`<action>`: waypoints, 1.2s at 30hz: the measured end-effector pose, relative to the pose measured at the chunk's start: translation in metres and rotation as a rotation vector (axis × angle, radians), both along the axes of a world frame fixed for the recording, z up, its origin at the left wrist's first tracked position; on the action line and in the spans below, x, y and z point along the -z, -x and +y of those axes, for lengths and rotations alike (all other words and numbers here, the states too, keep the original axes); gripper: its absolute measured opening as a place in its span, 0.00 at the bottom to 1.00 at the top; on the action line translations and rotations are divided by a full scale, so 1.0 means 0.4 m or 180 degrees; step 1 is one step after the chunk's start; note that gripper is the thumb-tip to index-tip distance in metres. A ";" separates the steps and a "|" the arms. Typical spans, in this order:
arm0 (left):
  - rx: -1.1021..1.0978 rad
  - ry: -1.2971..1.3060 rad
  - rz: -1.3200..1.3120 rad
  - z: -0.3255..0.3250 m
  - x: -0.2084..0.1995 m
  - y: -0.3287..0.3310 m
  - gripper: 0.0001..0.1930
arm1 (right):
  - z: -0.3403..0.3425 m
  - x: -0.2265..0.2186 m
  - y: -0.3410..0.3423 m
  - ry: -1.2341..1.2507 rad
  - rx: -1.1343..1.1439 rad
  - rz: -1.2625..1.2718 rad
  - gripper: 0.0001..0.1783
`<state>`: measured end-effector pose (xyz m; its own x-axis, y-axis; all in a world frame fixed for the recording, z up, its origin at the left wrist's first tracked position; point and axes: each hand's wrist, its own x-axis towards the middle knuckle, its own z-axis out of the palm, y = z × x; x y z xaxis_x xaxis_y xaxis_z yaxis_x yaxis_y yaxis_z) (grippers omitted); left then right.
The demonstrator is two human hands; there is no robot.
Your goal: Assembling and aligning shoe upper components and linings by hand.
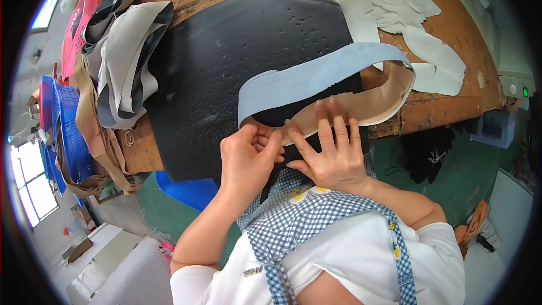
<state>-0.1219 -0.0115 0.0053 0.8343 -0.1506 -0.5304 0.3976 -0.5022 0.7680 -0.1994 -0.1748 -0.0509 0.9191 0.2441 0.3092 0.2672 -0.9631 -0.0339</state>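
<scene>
A looped shoe-upper piece (322, 68), light blue outside and tan inside with a pale edge, stands on a black mat (237, 39) near the table's front edge. My left hand (251, 155) pinches the near left end of the loop between thumb and curled fingers. Beside it, my right hand (336, 152) lies with fingers spread on the tan inner face, pressing it flat. The right thumb points toward the left fingertips. Exactly what the left fingertips grip is partly hidden by the hand itself.
Grey and dark cut pieces (127, 56) are heaped at the left, by tan strips (93, 101) hanging over the edge. White cut pieces (389, 0) pile up at the far right. Blue baskets (76, 127) and a pink basket (79, 28) stand left of the wooden table (429, 113).
</scene>
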 end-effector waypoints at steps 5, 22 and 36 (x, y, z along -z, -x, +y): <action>-0.0043 0.0106 0.0048 0.018 -0.005 0.011 0.08 | 0.001 0.001 -0.001 0.0108 0.0001 -0.0003 0.36; -0.0193 -0.0015 -0.0398 0.006 0.024 0.025 0.08 | -0.009 0.003 0.004 0.0048 -0.0086 0.0064 0.38; 0.0156 -0.0737 -0.1299 0.034 0.022 0.057 0.09 | 0.002 -0.001 -0.029 -0.0322 -0.0968 0.0103 0.40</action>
